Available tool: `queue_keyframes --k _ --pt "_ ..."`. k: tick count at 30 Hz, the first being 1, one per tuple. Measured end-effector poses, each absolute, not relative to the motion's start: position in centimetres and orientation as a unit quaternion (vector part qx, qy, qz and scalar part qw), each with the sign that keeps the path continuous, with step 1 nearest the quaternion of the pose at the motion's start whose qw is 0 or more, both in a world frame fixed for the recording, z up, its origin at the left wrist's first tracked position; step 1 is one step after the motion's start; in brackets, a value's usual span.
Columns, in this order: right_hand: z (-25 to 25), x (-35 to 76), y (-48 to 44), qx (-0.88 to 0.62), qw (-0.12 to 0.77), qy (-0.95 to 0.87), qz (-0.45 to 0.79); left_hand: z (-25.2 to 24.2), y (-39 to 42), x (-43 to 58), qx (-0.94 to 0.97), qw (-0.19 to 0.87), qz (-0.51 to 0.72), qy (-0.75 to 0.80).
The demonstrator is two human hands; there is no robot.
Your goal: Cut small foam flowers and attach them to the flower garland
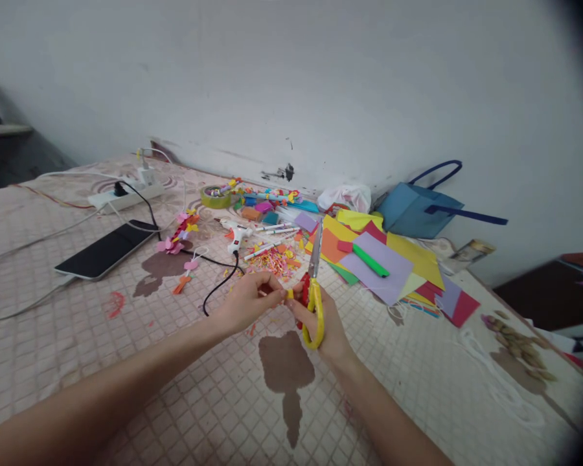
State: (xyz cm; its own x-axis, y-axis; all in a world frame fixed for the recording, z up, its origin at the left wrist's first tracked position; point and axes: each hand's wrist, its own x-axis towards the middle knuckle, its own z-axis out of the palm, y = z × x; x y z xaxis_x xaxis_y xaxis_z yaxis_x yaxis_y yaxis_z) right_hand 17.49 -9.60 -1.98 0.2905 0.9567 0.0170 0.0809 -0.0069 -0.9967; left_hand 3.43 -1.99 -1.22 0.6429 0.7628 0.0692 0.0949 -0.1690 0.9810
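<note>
Between the fingertips of my left hand [253,299] is a small yellow paper piece [289,294]. My right hand [331,323] holds scissors [313,272] with a yellow and a red handle, their blades pointing up and away from me. Its fingertips also reach the yellow piece, so both hands meet there. Just beyond my hands lies a heap of tiny coloured paper scraps [274,261]. A white glue gun [235,233] with a black cord rests behind my left hand.
Coloured paper sheets [376,262] with a green marker [370,260] lie to the right, before a blue bag [418,208]. At left are a tablet [107,249], a power strip [126,196] and cables. Green tape [216,198] sits near the wall; white cord [500,378] lies at right.
</note>
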Motion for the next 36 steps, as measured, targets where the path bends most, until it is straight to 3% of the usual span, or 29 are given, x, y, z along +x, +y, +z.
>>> queue_keyframes --k 5,14,22,36 --pt "-1.8 17.9 -9.5 -0.599 0.543 -0.465 0.361 -1.5 -2.0 3.5 0.646 0.647 0.267 0.305" --pt "-2.6 18.2 -9.8 -0.583 0.523 -0.482 0.393 -0.4 -0.8 2.7 0.537 0.703 0.347 0.312" --pt "-3.7 18.5 -10.7 -0.546 0.432 -0.557 0.452 0.3 0.3 1.8 0.511 0.703 0.416 0.269" --pt "-2.4 17.8 -11.1 -0.588 0.368 -0.599 0.401 0.2 0.5 1.7 0.539 0.677 0.414 0.282"
